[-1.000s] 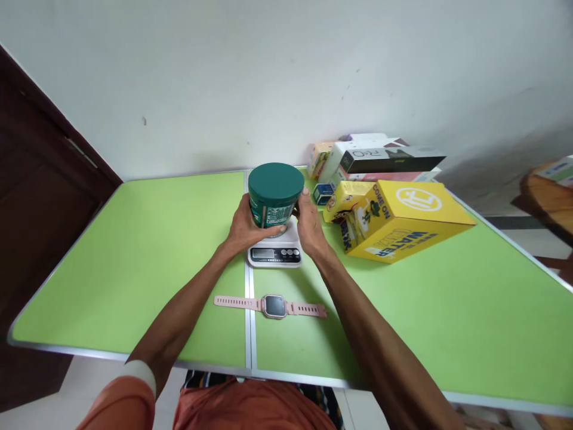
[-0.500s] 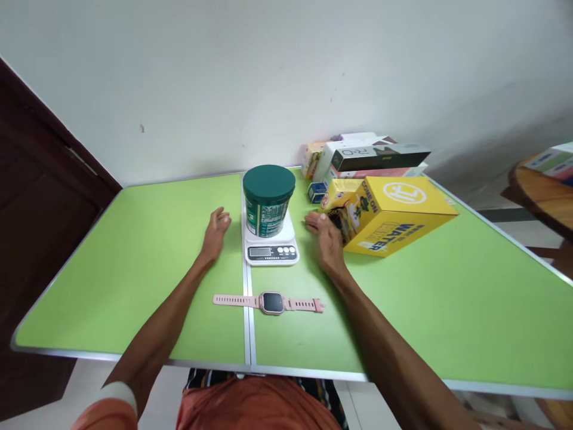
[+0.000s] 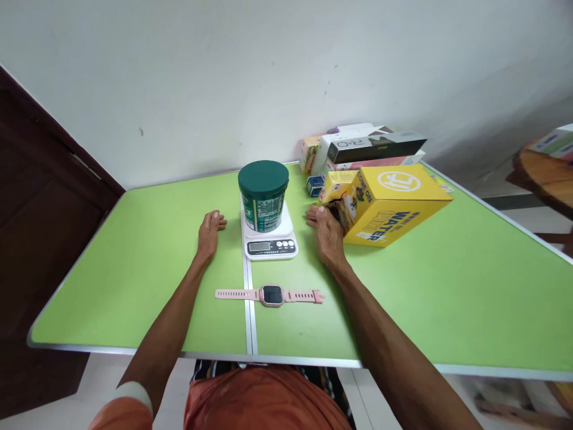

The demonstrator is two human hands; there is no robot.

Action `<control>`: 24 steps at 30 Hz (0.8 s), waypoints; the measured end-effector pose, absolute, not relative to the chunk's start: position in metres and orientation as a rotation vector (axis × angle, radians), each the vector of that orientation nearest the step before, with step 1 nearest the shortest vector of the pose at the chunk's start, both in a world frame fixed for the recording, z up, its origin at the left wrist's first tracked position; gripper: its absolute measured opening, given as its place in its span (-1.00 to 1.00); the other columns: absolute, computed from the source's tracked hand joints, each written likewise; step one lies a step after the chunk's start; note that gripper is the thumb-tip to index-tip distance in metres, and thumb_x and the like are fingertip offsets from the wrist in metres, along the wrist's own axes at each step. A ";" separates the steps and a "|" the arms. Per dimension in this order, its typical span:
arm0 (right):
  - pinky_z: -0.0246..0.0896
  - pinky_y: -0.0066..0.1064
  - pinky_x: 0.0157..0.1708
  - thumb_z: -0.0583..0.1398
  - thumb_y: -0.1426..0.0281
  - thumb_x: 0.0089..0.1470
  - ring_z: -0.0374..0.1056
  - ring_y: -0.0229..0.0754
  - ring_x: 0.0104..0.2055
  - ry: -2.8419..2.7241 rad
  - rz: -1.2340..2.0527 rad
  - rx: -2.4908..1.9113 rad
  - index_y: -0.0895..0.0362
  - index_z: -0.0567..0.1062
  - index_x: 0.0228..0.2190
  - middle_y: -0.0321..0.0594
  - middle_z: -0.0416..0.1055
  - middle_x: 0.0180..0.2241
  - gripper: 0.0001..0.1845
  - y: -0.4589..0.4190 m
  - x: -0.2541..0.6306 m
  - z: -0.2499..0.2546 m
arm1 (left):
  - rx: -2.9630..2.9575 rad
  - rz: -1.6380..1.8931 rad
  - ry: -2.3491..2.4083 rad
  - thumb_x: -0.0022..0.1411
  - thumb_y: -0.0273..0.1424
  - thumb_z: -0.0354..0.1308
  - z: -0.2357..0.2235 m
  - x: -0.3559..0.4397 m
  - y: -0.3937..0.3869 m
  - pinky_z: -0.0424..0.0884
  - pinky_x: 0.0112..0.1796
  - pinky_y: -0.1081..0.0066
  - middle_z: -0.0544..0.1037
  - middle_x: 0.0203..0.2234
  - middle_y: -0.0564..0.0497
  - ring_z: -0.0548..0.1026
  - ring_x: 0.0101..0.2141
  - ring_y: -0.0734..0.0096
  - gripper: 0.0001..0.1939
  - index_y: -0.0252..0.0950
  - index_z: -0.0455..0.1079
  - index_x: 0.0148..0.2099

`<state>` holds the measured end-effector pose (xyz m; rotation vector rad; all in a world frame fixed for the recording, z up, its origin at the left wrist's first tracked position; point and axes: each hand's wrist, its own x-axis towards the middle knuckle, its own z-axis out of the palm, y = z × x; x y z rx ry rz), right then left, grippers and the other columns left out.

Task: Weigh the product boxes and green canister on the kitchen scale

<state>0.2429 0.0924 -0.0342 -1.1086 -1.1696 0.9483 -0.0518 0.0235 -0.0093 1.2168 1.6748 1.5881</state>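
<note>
Green table, hands no longer around tub.

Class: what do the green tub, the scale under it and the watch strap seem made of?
Green tub: lid probably matt plastic, evenly coloured; printed side could be plastic or coated card.
Scale: likely smooth white plastic, given its rounded edges.
Watch strap: probably matt silicone or soft rubber; pink, little shine, holes along it.

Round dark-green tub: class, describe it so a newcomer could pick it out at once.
Find the light-green table by the white wall. Between the person's left hand and right hand sits a flat white scale. The round dark-green lidded tub stands upright on it, unlike the angular cardboard boxes to its right.
</note>
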 end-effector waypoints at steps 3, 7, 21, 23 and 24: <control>0.43 0.03 0.06 0.04 -0.38 0.14 0.54 0.04 -0.09 -1.192 0.933 -1.134 0.09 0.58 -0.16 -0.06 0.63 -0.16 -0.18 0.091 0.243 -0.031 | 1.239 1.545 1.731 0.30 0.19 0.10 -0.005 -0.046 0.017 0.52 0.01 0.09 0.57 -0.02 -0.23 0.61 -0.08 0.15 -0.33 -0.29 0.36 0.12; 0.33 0.12 0.20 -0.02 -0.30 0.26 0.49 0.10 0.09 -1.299 0.866 -1.114 0.15 0.58 -0.01 0.06 0.59 0.01 -0.16 0.082 0.241 -0.016 | 1.468 1.518 1.800 0.18 0.16 0.29 0.004 -0.022 0.010 0.35 0.23 -0.03 0.31 0.32 -0.32 0.41 0.26 -0.03 -0.10 -0.21 0.14 0.38; 0.22 0.11 0.27 0.01 -0.11 0.38 0.36 0.16 0.21 -1.692 0.706 -0.890 0.05 0.45 0.23 0.05 0.48 0.14 -0.34 0.077 0.161 0.056 | 1.542 1.571 1.622 -0.15 -0.08 0.59 0.043 0.003 0.056 0.53 -0.01 0.09 0.59 -0.01 -0.14 0.59 -0.02 0.05 -0.11 -0.23 0.27 0.13; 0.22 0.09 0.28 0.03 -0.13 0.36 0.36 0.15 0.22 -1.717 0.772 -0.833 0.02 0.43 0.25 0.03 0.47 0.16 -0.32 0.091 0.137 0.060 | 1.516 1.652 1.629 -0.15 -0.11 0.58 0.045 -0.021 0.062 0.53 -0.03 0.14 0.60 -0.03 -0.12 0.60 -0.05 0.10 -0.13 -0.23 0.26 0.13; 0.23 0.08 0.28 0.03 -0.15 0.36 0.36 0.14 0.22 -1.728 0.815 -0.807 0.02 0.43 0.25 0.02 0.47 0.16 -0.31 0.099 0.123 0.060 | 1.502 1.672 1.670 -0.16 -0.12 0.58 0.045 -0.035 0.067 0.53 -0.05 0.15 0.60 -0.04 -0.11 0.60 -0.06 0.11 -0.13 -0.23 0.25 0.12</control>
